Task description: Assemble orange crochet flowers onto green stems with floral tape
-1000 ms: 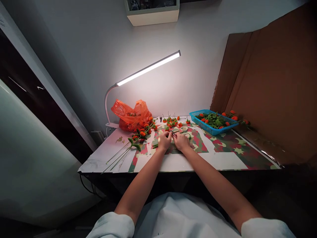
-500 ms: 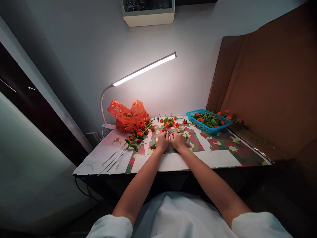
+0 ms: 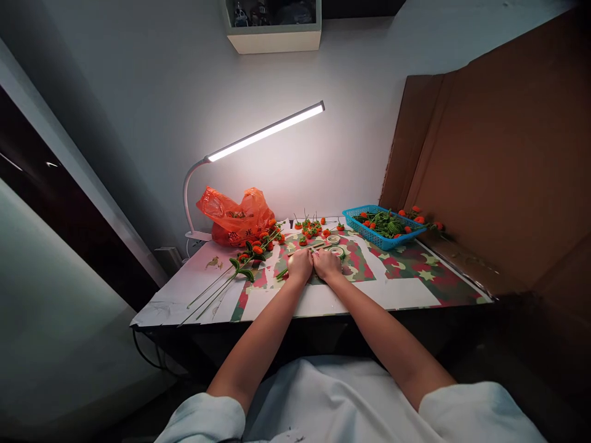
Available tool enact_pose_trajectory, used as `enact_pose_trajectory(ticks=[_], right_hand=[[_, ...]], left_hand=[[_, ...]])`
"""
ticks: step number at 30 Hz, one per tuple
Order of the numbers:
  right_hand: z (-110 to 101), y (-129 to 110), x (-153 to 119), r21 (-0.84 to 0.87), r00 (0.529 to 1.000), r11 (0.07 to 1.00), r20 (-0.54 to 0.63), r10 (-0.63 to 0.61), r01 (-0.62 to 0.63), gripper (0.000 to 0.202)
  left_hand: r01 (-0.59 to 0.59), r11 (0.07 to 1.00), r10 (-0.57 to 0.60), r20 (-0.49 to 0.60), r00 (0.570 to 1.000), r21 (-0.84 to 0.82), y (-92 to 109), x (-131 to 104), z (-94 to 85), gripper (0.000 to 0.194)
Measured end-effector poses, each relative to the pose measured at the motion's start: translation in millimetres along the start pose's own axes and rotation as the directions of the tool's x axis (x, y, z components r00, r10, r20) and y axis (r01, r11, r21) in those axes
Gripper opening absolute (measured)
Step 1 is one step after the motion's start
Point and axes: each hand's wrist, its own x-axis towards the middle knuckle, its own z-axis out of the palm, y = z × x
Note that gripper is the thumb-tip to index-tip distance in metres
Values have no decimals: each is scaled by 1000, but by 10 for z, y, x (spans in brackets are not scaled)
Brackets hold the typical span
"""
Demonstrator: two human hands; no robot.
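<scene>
My left hand (image 3: 300,264) and my right hand (image 3: 327,263) rest side by side above the table, knuckles nearly touching. Both are closed, and whatever the fingers hold is hidden. Just beyond the right hand lie two tape-like rolls, a pale one (image 3: 333,240) and a green one (image 3: 338,252). Small orange flower heads (image 3: 310,229) with thin stems are grouped behind the hands. Left of my left hand, short green pieces (image 3: 281,273) lie on the table. Further left, long-stemmed orange flowers (image 3: 257,249) with green leaves reach toward the front edge.
An orange plastic bag (image 3: 240,218) stands at the back left beside a lit clamp lamp (image 3: 265,132). A blue basket (image 3: 385,241) of green stems and orange flowers sits at the back right. A large cardboard sheet (image 3: 498,160) rises on the right; a shelf box (image 3: 274,42) hangs above.
Both hands have lowered and closed more tightly, with fingers now tucked in. Thin pale strips beyond them show more clearly. The whole view has shifted slightly.
</scene>
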Motion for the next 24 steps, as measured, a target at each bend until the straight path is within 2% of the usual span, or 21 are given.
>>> enact_pose_trajectory(ticks=[2,9,24], right_hand=[[-1,-7,-2,-9,1000,1000,1,-1,1,32],[-51,-79,-47,-203,1000,979,0,5,-4,35],[-58,-74,-61,-221,999,975,9,-32,34,35]], left_hand=[[11,999,-12,22,1000,30,23,-10,-19,33],[28,994,-33,45,998,106,48,-30,-32,35],[4,993,-11,58,998,117,23,-16,-20,36]])
